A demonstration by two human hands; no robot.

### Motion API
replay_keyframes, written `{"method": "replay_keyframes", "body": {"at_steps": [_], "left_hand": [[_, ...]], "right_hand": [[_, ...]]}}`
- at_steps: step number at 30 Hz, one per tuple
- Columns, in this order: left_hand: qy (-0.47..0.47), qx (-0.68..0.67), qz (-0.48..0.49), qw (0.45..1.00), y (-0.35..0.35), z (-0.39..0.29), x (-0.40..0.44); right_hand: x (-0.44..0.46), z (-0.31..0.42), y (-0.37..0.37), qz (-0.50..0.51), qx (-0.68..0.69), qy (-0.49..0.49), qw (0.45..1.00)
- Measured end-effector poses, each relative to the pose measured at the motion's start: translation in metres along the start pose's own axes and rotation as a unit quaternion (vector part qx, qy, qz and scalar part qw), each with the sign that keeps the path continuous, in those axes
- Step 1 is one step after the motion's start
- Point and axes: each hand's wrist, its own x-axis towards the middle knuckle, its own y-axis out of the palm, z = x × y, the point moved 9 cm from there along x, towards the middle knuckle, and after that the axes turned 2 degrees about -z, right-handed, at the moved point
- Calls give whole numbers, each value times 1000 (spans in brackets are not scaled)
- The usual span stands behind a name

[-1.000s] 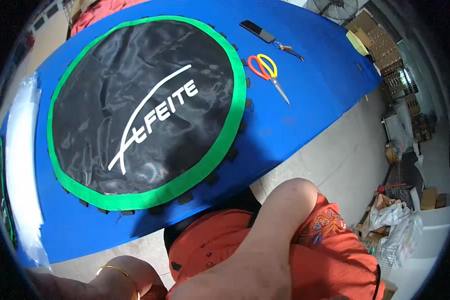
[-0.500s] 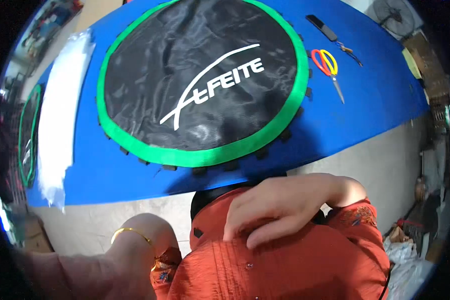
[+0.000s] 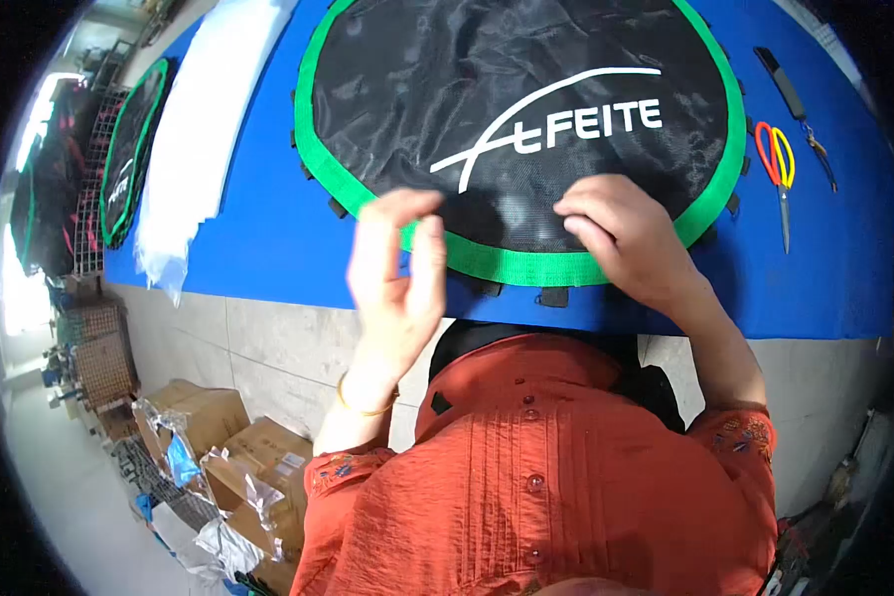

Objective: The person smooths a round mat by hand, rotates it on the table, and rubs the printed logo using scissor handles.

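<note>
A round black mesh mat (image 3: 407,89) with a green border and black tabs along its edge lies flat on the blue table, white "FEITE" lettering on it. Over its near-left rim is my left hand (image 3: 397,283), slightly blurred, thumb and fingers apart with nothing between them. My right hand (image 3: 631,238) hovers over the near-right part, its fingers loosely curved and a small gap at the thumb; I see nothing in it. Whether either hand touches the mat is hard to tell.
Red-and-yellow scissors (image 3: 777,169) lie right of the mat, beside a dark slim tool (image 3: 780,84) with a cord. White plastic sheets (image 3: 204,129) cover the blue table's (image 3: 278,258) left end. Another green-edged mat (image 3: 129,164) hangs past it. Cardboard boxes (image 3: 258,457) stand on the floor.
Both hands have risen from near my body to above the mat's near edge. The left one came up from the lower left. The view has shifted, so the mat appears farther right.
</note>
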Motion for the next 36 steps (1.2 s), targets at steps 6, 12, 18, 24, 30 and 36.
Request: {"method": "replay_keyframes", "body": {"at_steps": [6, 12, 18, 24, 30, 36], "left_hand": [[-11, 184, 106, 977, 60, 38, -54], [-10, 234, 139, 962, 62, 53, -67], [-2, 236, 130, 963, 62, 50, -65], [4, 235, 123, 964, 62, 49, -64], [-13, 246, 74, 966, 36, 69, -40], [-8, 299, 77, 951, 33, 93, -31]], "right_hand": [[31, 2, 35, -5, -33, -139, 990], [33, -29, 65, 83, -98, -116, 985], [36, -28, 70, 114, -117, -99, 981], [36, -28, 72, 128, -121, -93, 980], [36, -27, 71, 128, -120, -84, 981], [36, -27, 69, 112, -105, -81, 985]]}}
